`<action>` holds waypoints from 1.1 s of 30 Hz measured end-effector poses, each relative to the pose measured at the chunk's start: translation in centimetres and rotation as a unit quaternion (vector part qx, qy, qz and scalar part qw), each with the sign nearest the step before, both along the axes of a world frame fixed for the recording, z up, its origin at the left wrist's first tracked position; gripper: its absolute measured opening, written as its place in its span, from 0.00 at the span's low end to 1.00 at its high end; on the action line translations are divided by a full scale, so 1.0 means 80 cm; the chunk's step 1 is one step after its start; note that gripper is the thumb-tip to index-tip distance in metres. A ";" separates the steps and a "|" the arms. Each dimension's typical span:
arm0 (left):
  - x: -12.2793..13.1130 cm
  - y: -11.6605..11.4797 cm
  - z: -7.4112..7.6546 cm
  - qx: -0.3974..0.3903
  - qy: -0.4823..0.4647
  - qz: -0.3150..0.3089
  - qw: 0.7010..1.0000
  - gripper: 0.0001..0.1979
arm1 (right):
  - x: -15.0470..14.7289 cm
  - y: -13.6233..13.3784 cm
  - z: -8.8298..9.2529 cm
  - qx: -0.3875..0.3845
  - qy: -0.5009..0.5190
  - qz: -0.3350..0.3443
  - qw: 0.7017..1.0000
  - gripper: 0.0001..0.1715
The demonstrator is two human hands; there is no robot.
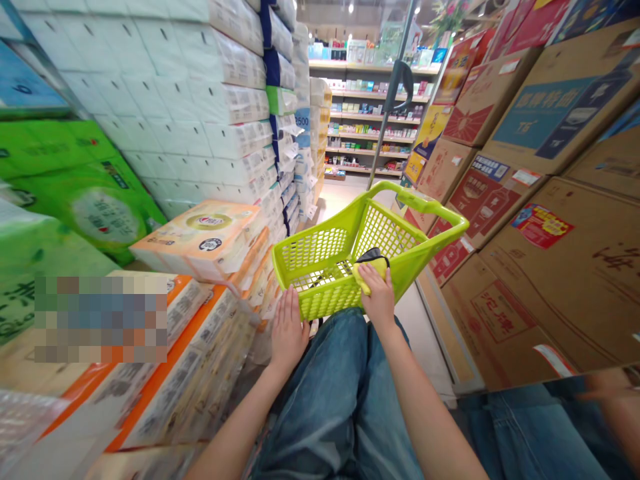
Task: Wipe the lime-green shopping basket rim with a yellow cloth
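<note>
So far, the lime-green shopping basket (pixel 313 257) held only 1 yellow pouch (pixel 371 268), gripped by the right hand (pixel 377 297), while the open left hand (pixel 289 331) lay against its rim.

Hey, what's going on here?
A person in a supermarket aisle has a lime-green plastic shopping basket in front of them. Their left hand lies flat against its near wall, and their right hand rests on a yellow item with a black part at the rim. Stacked packs of tissue line one side, cardboard cartons the other, with store shelves ahead.
</note>
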State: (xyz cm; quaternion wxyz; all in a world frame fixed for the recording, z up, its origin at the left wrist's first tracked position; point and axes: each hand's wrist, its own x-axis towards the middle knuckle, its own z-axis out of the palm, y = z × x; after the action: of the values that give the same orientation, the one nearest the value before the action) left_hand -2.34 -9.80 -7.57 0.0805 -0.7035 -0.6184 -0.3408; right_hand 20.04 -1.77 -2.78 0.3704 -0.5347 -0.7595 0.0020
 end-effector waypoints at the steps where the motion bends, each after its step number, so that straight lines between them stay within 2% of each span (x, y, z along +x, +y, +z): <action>1: 0.001 0.000 0.000 0.002 -0.004 0.002 1.000 0.40 | -0.005 -0.001 0.000 -0.003 0.003 -0.021 1.000 0.39; 4: 0.003 0.000 -0.003 -0.001 -0.008 0.006 1.000 0.40 | -0.056 -0.023 -0.003 -0.023 0.002 -0.015 1.000 0.41; 7: -0.001 0.000 -0.008 -0.005 0.003 0.007 1.000 0.39 | -0.125 -0.057 -0.012 -0.032 -0.010 0.084 0.996 0.41; 9: -0.005 0.000 -0.010 -0.006 0.013 0.008 1.000 0.38 | -0.152 -0.071 -0.015 -0.032 -0.017 0.135 0.990 0.39; 11: -0.007 0.000 -0.010 -0.007 0.018 0.005 1.000 0.37 | -0.152 -0.074 -0.015 -0.032 -0.022 0.160 0.986 0.39; 13: -0.008 0.000 -0.006 -0.008 0.016 -0.001 1.000 0.38 | -0.126 -0.064 -0.013 -0.031 -0.023 0.153 0.987 0.40; 17: -0.003 -0.001 0.002 -0.016 0.012 0.004 1.000 0.39 | -0.043 -0.027 -0.003 -0.018 -0.005 0.046 0.999 0.42; 20: 0.001 -0.002 0.004 -0.019 0.014 0.011 1.000 0.40 | -0.017 -0.013 0.005 -0.019 0.003 -0.032 0.999 0.41; 23: 0.002 -0.001 0.001 -0.015 0.011 0.015 1.000 0.40 | -0.051 -0.025 0.007 -0.043 -0.015 -0.042 0.998 0.40; 28: -0.005 0.000 -0.008 -0.014 0.021 0.010 1.000 0.39 | -0.143 -0.067 -0.008 -0.048 -0.052 0.110 0.991 0.39; 30: -0.007 0.000 -0.009 -0.012 0.029 0.008 0.999 0.38 | -0.149 -0.072 -0.012 -0.040 -0.053 0.151 0.986 0.38; 33: -0.007 0.001 -0.006 -0.013 0.029 0.009 0.999 0.38 | -0.114 -0.060 -0.010 -0.033 -0.053 0.168 0.984 0.38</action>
State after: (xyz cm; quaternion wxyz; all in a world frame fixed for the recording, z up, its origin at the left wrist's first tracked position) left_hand -2.87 -9.74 -8.03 0.0921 -0.7087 -0.6264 -0.3112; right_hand 10.91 -6.54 -3.59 0.3064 -0.4107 -0.8566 0.0606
